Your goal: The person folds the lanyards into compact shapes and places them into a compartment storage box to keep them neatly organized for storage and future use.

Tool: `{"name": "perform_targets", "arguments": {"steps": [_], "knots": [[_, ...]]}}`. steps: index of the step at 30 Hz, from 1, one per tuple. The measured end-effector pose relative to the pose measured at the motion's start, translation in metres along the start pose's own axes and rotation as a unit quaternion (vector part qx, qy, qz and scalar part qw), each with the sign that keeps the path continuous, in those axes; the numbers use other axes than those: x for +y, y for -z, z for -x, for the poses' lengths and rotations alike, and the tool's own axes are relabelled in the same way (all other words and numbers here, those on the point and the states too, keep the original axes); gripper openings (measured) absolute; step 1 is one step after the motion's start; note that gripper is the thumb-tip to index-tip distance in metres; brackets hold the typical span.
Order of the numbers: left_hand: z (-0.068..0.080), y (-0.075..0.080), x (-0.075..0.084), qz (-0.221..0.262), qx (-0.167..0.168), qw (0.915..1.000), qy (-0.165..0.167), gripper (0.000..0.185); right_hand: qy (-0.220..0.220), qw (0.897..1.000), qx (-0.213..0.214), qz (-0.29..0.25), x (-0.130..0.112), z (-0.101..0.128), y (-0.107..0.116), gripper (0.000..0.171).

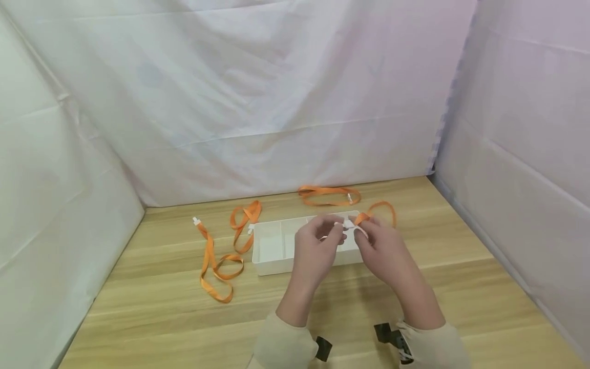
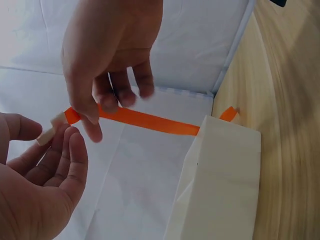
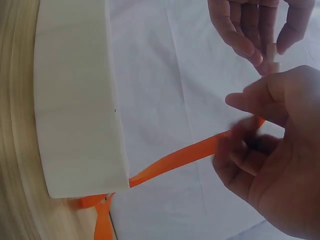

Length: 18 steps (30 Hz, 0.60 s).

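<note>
Above the right part of a white divided box [image 1: 275, 267], both hands hold one orange lanyard [image 2: 145, 120]. The left hand [image 1: 313, 251] pinches the lanyard's white plastic clip [image 2: 46, 136] between thumb and fingers. Close beside it, the right hand [image 1: 384, 248] grips the orange strap just behind the clip, best seen in the left wrist view. From the right hand the strap runs down past the box's end to the table. Fingers partly cover the clip, so its exact shape is hidden.
On the wooden table [image 1: 152, 307], two more orange lanyards, a far-left one [image 1: 209, 251] and a looped one [image 1: 252, 209], lie left of the box. Another lanyard [image 1: 322, 190] lies behind it. White cloth [image 1: 230, 102] hangs around the back and sides.
</note>
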<state>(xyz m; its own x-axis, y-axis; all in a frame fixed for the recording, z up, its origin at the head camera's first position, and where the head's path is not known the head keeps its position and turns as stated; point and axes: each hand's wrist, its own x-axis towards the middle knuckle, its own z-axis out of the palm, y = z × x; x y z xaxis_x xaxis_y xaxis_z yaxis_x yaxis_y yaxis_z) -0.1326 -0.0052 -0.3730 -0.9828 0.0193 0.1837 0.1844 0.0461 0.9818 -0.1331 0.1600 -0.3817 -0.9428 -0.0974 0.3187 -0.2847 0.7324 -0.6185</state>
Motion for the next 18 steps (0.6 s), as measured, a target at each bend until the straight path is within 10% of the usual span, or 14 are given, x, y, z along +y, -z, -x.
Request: {"name": "perform_targets", "arguments": {"steps": [8, 18], "knots": [[0.0046, -0.0007, -0.0048, 0.0, 0.006, 1.0, 0.005, 0.017, 0.05, 0.994, 0.073, -0.059, 0.003, 0.0043, 0.0015, 0.038], [0.006, -0.0002, -0.0075, 0.005, -0.045, 0.9986, 0.028, 0.02, -0.031, 0.986, 0.101, -0.129, -0.001, 0.0021, 0.003, 0.04]]}}
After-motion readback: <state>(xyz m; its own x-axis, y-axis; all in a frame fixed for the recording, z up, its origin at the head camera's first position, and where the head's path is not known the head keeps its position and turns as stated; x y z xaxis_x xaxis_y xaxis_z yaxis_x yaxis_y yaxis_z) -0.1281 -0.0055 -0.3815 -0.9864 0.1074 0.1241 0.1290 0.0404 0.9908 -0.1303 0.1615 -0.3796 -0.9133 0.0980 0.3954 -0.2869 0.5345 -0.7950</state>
